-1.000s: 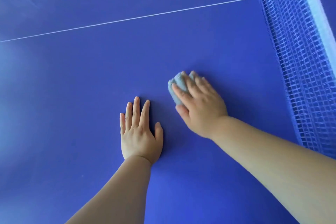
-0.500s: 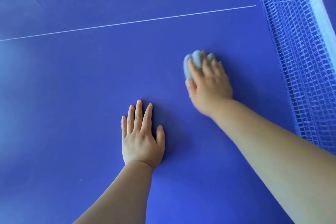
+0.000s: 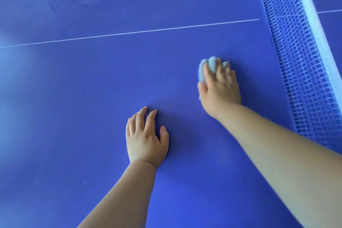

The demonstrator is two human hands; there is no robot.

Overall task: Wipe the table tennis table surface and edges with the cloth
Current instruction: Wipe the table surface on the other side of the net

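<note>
Surface wiping: right hand [image 3: 220, 89] grips the cloth [image 3: 202, 74] on the tabletop [image 3: 92, 83]; left hand [image 3: 146, 140] rests flat, empty. Next, probably strokes beside the net [image 3: 296, 61].

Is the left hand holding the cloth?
No, the left hand lies flat and bare on the table, while the right hand grips the cloth.

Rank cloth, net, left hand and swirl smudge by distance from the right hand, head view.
1. cloth, gripped by the right hand.
2. net, right, and left hand, lower left: too close to call.
3. swirl smudge, far upper left.
</note>
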